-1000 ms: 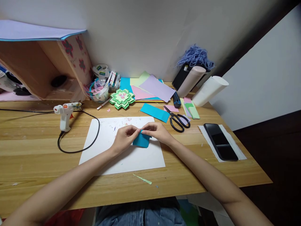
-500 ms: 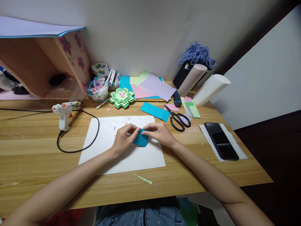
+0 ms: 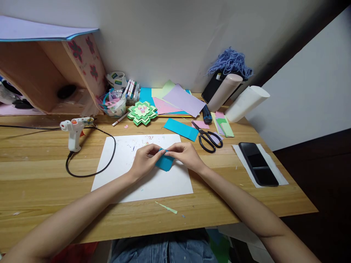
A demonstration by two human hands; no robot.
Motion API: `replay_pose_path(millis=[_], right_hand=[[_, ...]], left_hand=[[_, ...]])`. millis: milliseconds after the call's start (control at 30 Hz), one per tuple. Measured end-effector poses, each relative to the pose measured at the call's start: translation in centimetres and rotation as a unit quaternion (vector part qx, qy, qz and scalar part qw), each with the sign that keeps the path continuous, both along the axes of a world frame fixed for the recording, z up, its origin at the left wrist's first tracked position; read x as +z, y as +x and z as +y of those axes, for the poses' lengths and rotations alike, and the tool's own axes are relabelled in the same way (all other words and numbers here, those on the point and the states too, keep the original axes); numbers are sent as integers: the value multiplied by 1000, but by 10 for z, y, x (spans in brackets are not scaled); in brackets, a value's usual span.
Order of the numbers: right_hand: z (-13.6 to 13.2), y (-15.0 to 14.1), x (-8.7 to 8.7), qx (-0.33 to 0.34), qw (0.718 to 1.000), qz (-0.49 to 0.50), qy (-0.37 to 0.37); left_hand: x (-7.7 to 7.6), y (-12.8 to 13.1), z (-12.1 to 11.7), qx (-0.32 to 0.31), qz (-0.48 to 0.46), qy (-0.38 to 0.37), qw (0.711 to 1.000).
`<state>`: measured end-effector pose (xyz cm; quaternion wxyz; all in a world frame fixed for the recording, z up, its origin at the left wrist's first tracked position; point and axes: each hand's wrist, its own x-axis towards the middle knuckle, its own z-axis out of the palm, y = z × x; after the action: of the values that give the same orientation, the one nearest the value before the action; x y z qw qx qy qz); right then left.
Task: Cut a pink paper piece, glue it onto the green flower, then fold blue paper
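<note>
A small folded piece of blue paper [image 3: 165,163] is pinched between both hands above a white sheet [image 3: 115,171] on the wooden table. My left hand [image 3: 145,160] grips its upper left edge, thumb on top. On the upper right edge, my right hand [image 3: 185,155] pinches the same piece with thumb and fingers. The fingertips of the two hands nearly meet, and they hide the paper's far edge. Beyond my right hand lies a longer blue paper strip [image 3: 180,129], with black-handled scissors [image 3: 207,138] beside it.
A hot glue gun [image 3: 74,133] stands at left, its cord looping onto the sheet. Behind are a green layered paper flower [image 3: 142,113], a tub of scraps [image 3: 112,106] and coloured papers [image 3: 183,100]. A black phone [image 3: 257,164] lies at right. A pale green sliver [image 3: 166,207] sits in front.
Both hands keep their pinch on the blue paper, with only a very slight shift of the fingers. Nothing else on the table has moved.
</note>
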<state>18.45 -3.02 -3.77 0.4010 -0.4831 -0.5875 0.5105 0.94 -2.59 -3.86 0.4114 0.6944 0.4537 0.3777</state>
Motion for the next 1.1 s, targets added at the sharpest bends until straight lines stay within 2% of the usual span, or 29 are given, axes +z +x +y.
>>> replay_pose_path(millis=[233,500,633,833,1100], right_hand=[[3,5,4,21,998,-56,13],[2,5,6,17,993,-100,57],[2,6,6,27,991,-109,78],[3,8,6,36,989,-108,94],[3,9,5,52,984,-127,116]], left_hand=[[-1,-2,2,31,-27,-24,999],[-1,0,6,-11,-47,-93,995],[-3,1,9,8,-62,-115,991],[-5,0,10,21,-81,-121,989],[-2,0,9,-16,-62,-117,991]])
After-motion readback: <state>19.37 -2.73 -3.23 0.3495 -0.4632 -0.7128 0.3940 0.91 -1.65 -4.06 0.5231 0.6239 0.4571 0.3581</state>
